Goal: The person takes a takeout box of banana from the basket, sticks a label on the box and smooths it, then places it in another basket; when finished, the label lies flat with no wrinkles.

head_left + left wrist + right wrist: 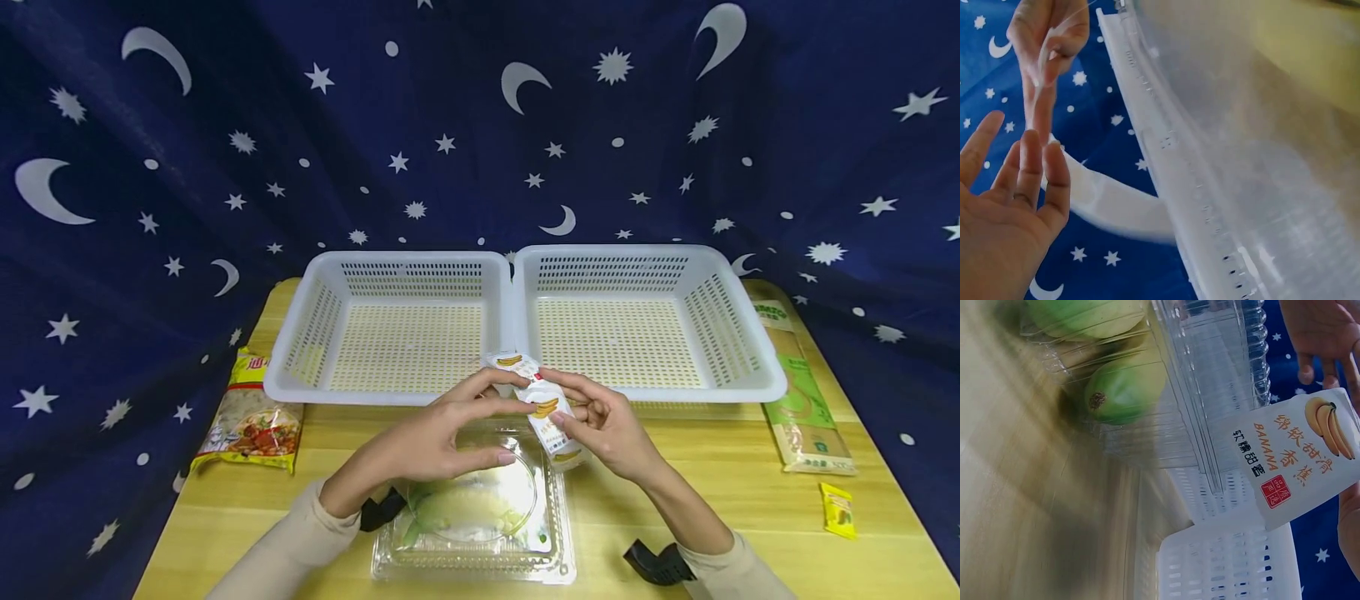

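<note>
Beside the left hand [438, 435], the right hand [611, 429] pinches banana labels [552, 442].

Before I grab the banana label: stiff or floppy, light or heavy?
The banana label likely bends easily: edge-on in the left wrist view, it looks thin and slightly curved. Probably light too, since the right hand merely pinches it.

The left hand [442, 437] holds its fingers outstretched (thumb apart), near the pinching right hand [611, 429].

labels [1291, 456]: smooth paper | clamshell [472, 571]: clear glossy plastic | baskets [652, 393]: plastic | table [735, 467]: wood
</note>
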The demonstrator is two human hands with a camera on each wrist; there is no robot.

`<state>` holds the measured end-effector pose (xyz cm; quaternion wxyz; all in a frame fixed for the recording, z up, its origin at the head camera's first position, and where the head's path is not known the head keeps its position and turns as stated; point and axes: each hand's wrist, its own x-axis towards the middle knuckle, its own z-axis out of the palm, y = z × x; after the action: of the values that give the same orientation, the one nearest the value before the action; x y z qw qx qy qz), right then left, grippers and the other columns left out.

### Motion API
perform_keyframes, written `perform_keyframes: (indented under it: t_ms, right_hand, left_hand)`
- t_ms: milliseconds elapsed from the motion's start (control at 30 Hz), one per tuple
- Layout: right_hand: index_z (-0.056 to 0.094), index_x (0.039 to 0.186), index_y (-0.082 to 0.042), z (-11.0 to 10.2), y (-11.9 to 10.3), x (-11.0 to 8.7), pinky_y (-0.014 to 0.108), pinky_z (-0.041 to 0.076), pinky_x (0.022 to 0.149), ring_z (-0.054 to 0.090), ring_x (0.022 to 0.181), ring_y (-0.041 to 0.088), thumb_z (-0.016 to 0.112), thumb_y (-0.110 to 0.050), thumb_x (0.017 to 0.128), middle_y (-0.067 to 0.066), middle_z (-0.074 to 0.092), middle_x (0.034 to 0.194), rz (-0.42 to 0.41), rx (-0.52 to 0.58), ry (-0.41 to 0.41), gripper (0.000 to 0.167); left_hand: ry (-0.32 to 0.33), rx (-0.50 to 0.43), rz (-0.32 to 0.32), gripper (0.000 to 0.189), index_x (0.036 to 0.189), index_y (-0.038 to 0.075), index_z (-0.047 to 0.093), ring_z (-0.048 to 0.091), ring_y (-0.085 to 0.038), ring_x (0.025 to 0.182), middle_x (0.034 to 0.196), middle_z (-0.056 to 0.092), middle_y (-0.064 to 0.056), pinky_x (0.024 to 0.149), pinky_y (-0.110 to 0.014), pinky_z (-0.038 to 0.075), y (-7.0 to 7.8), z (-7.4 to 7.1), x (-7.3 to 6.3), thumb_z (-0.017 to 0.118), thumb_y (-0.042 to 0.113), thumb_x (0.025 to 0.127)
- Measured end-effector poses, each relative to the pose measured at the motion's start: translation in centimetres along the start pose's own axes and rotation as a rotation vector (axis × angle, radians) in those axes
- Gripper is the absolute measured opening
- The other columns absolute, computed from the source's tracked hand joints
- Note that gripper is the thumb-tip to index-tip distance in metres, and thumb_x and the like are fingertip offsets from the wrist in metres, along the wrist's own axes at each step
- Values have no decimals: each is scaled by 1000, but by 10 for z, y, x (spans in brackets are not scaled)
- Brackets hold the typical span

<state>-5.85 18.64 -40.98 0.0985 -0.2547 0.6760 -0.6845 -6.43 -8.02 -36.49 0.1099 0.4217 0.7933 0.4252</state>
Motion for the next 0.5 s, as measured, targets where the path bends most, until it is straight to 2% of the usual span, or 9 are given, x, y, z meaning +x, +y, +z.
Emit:
perform_keyframes:
  t_ms: [33,200,367,500]
  right_hand:
    - [40,142,9,0,0,0,20,55,54,71,76,10,56,10,92,-5,59,137,3,6,2,53]
    - [38,143,9,1,-1,2,32,60,66,73,91,17,56,10,93,-3,63,132,8,67,-1,54]
    - [38,144,9,1,0,2,30,60,66,72,93,17,55,12,92,-1,64,131,-10,57,-9,55]
    - [39,144,8,1,0,1,33,60,67,73,91,19,56,11,92,-1,67,126,11,62,-2,55]
  left_hand:
    - [-10,-2,-8,50,141,25,53,30,-17,143,155,29,10,109,-43,42,0,1,0,65,36,94]
    - [-19,-29,-21,48,140,23,54,28,-14,145,156,29,13,112,-46,38,-3,4,3,65,33,94]
    - [-39,-38,-21,48,142,26,52,30,-13,144,156,27,15,112,-44,38,-4,7,4,63,35,96]
    - [-13,-44,-14,49,141,25,53,36,-15,140,157,26,12,108,-41,43,-5,7,5,65,33,95]
